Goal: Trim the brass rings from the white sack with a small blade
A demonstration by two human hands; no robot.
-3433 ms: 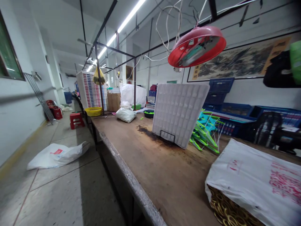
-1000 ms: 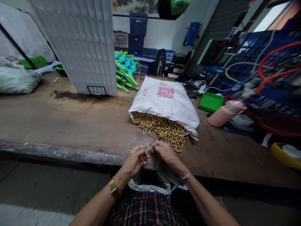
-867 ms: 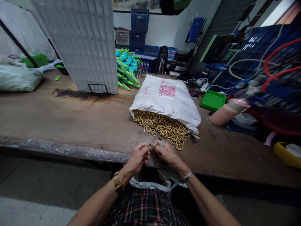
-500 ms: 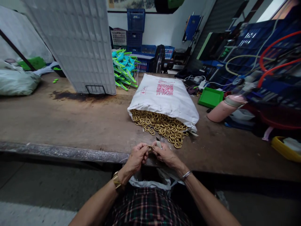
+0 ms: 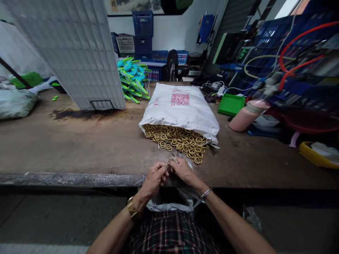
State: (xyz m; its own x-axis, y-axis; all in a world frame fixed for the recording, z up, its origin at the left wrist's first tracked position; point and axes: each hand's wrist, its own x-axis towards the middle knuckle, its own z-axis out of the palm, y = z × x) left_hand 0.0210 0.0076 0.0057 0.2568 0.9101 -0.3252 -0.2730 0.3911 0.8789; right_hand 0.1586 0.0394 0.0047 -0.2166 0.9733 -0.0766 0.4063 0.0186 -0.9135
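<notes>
My left hand (image 5: 155, 176) pinches a gold-coloured ring (image 5: 168, 165) between thumb and fingertips, at the table's front edge; the fingers cover most of it. Closed around a small knife (image 5: 174, 160), my right hand (image 5: 184, 172) meets the left at the ring. The knife's thin dark blade points up and away from me, and its handle is pale. Just beyond both hands, many loose gold rings (image 5: 182, 143) spill from the open mouth of a white sack (image 5: 182, 111) lying on the table. Whether the blade touches the ring cannot be made out.
On the wooden table (image 5: 79, 148) stand a tall white ribbed panel (image 5: 79, 53), a pile of green and turquoise pieces (image 5: 134, 79), a green tray (image 5: 231, 105) and a pink bottle (image 5: 245, 116). A plastic bag (image 5: 169, 206) hangs open below the front edge.
The view has shifted slightly. The knife has turned in my right hand, its blade now looking thinner. Both hands stay together at the ring.
</notes>
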